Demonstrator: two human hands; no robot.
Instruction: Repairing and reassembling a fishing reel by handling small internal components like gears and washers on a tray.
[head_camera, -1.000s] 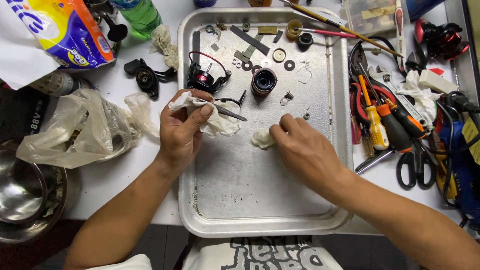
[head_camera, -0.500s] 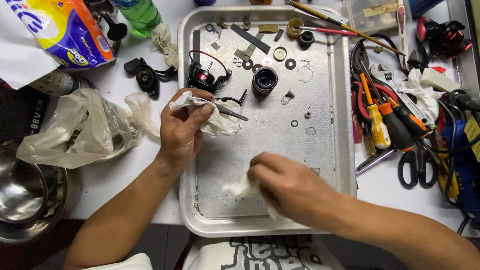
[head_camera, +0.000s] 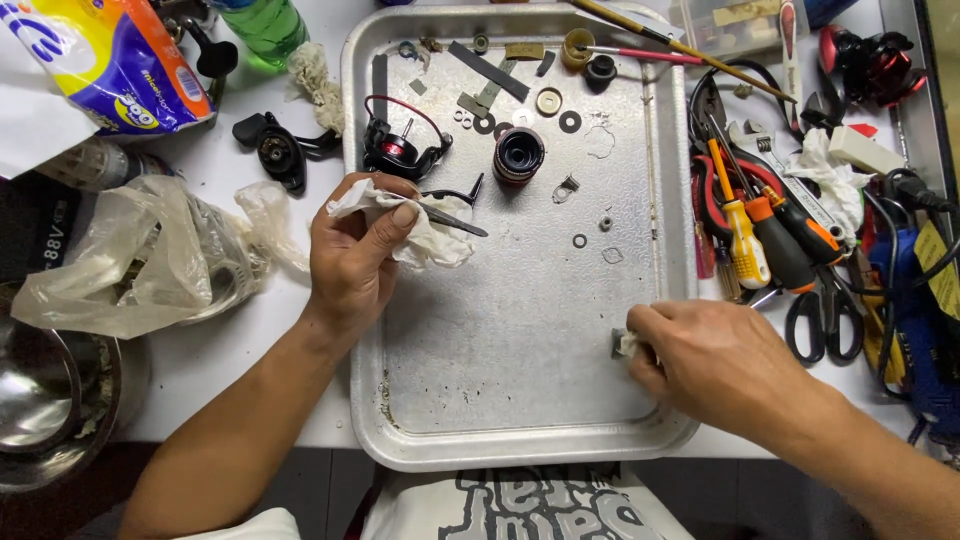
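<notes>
We clamp the left hand (head_camera: 350, 255) on a soft, crumpled tissue (head_camera: 425, 232) wrapping a thin rigid metal part (head_camera: 452, 218); we grip at the wrap; the right hand (head_camera: 715, 360) pinches a limp wad (head_camera: 628, 345) on the tray (head_camera: 520, 440).

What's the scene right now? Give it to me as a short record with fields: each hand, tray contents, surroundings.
left hand: holds a crumpled tissue wrapped round a thin dark metal part, over the tray's upper left
right hand: presses a small white wad onto the tray floor by the right wall
tray: metal, holds a dark spool, a black reel body, washers and small bits
right of tray: screwdrivers, scissors
left of tray: plastic bag, green bottle, steel bowl
</notes>
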